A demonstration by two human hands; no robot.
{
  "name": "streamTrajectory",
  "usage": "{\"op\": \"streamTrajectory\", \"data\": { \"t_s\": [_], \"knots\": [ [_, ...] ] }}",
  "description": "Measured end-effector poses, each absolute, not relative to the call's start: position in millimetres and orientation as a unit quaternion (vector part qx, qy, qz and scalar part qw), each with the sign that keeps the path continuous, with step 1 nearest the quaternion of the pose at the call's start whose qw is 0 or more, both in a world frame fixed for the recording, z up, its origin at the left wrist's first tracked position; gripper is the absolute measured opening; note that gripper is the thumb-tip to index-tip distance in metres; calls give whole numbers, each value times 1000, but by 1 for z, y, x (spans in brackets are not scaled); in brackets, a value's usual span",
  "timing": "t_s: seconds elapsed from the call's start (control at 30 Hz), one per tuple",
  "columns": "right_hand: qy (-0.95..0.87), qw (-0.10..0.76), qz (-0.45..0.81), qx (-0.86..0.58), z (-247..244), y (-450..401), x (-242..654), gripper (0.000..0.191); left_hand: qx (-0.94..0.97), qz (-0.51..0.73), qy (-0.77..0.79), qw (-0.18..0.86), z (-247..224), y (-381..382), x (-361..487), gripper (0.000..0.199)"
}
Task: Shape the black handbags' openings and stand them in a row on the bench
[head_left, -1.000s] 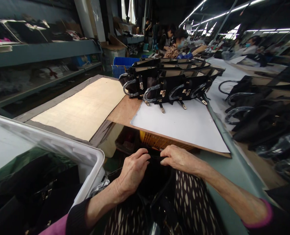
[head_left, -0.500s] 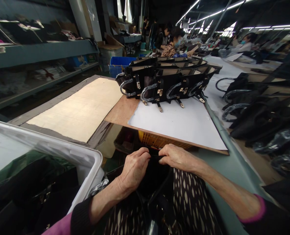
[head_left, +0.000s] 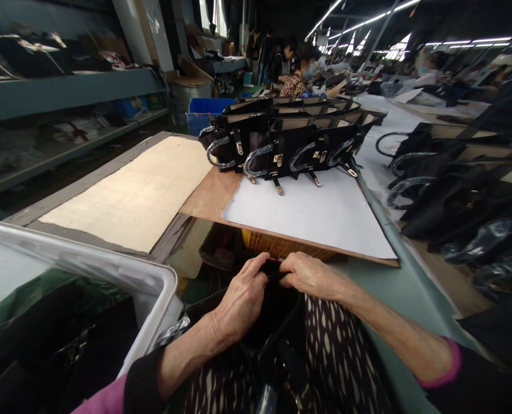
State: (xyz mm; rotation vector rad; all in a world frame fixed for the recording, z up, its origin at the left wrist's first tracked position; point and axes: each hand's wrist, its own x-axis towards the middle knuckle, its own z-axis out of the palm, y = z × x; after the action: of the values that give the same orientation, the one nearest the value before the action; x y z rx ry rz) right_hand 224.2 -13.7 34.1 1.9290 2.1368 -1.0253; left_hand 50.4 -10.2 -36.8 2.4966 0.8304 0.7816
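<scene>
A black bag (head_left: 277, 322) rests on my lap over patterned dark cloth, its metal fittings and wrapped handle toward me. My left hand (head_left: 243, 293) is closed on the bag's far edge, with the index finger reaching out a little. Close beside it on the right, my right hand (head_left: 310, 276) pinches the same edge between thumb and fingers. Both fingertips partly hide the edge. Beyond my hands, several black handbags (head_left: 299, 138) with plastic-wrapped handles and metal clasps stand upright on a white sheet (head_left: 320, 213).
A white bin (head_left: 169, 287) with black items stands at the left. Behind it lies a pale board (head_left: 130, 190). More black bags (head_left: 463, 195) are on the right. A yellow crate (head_left: 273, 242) sits under the board edge. People work in the background.
The left index finger has lifted and extended along the bag's edge. My right hand has hardly moved. The view has shifted slightly.
</scene>
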Motion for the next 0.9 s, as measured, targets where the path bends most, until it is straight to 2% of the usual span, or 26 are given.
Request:
{"op": "streamTrajectory", "data": {
  "t_s": [0.2,0.57,0.73,0.83,0.9],
  "knots": [
    [692,49,-328,641,28,-15,223,15,910,239,284,187,-33,-9,48,20],
    [731,53,-315,603,31,-13,226,18,844,234,391,284,-32,0,46,12],
    [747,84,-236,616,40,-16,219,14,838,229,392,301,-34,0,46,12],
    [752,72,-250,606,39,-17,215,22,837,233,387,308,-34,-1,46,12],
    [752,52,-259,604,35,-16,213,21,836,235,384,313,-33,-2,47,12]
  ]
}}
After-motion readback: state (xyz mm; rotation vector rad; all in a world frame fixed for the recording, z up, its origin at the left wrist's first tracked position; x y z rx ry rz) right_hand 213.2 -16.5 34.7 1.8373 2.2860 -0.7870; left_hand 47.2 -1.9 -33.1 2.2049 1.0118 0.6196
